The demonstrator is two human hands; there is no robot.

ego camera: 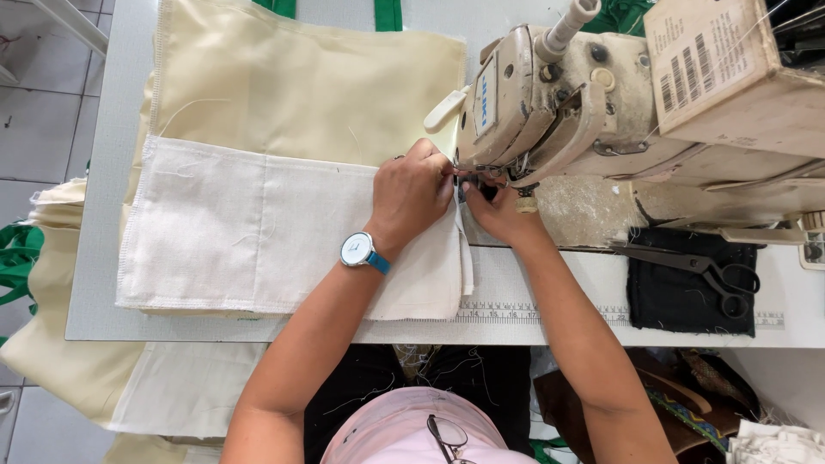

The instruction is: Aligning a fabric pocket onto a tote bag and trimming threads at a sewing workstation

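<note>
1. Two hands work at the needle end of your sewing machine (550, 103), close together under its head.
2. Your left hand (411, 196), with the blue-strapped watch (358, 250) on its wrist, lies knuckles up on the white cloth panel (258, 232); its fingers are curled and press the panel's right edge flat, just beside the presser foot.
3. Your right hand (498, 210) sits under the machine head, fingertips pinched in at the needle area; whether they grip cloth or thread, you cannot tell from this view.
4. The white cloth panel lies across the cream bag piece (301, 77), whose top edge runs well past it toward the far side of the table (107, 172).
5. The panel's near edge stops just short of the table's front edge, and its right corner folds down beside the printed ruler strip (550, 314).
6. To the right, scissors (696, 266) rest on a black cloth pad (679, 301), well apart from both hands.
7. Bare tabletop shows between the ruler strip and the pad.
</note>
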